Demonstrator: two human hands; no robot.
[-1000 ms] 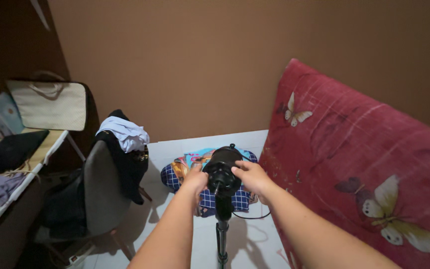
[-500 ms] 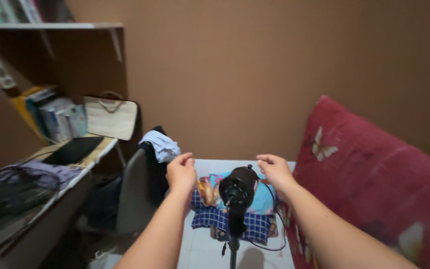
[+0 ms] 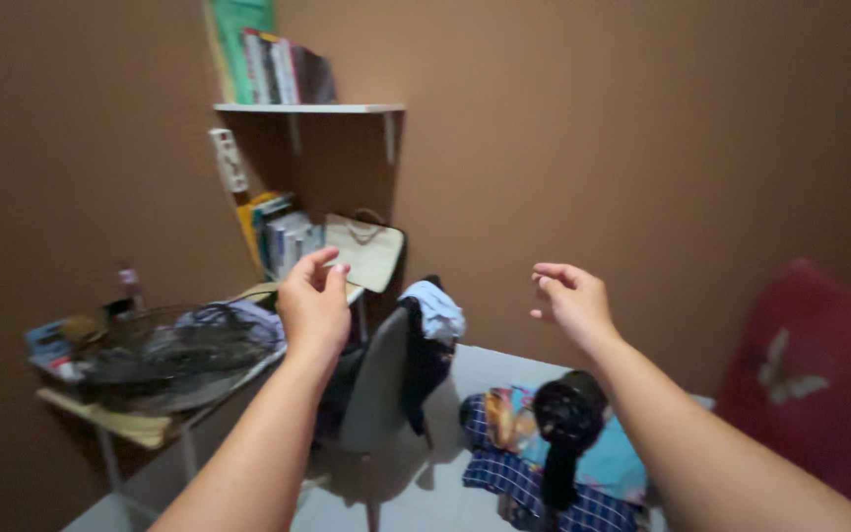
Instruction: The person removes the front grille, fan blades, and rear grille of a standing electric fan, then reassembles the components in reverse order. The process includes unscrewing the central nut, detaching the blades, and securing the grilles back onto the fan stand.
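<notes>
- The left hand (image 3: 313,305) hangs in the air with fingers loosely curled, holding nothing.
- The right hand (image 3: 573,300) is raised likewise, half open and empty.
- The black fan motor on its stand (image 3: 568,419) sits below the right forearm, apart from both hands.
- A wire fan guard (image 3: 174,355) lies on the desk (image 3: 110,419) at left.
- A grey chair (image 3: 381,379) stands between desk and stand.
</notes>
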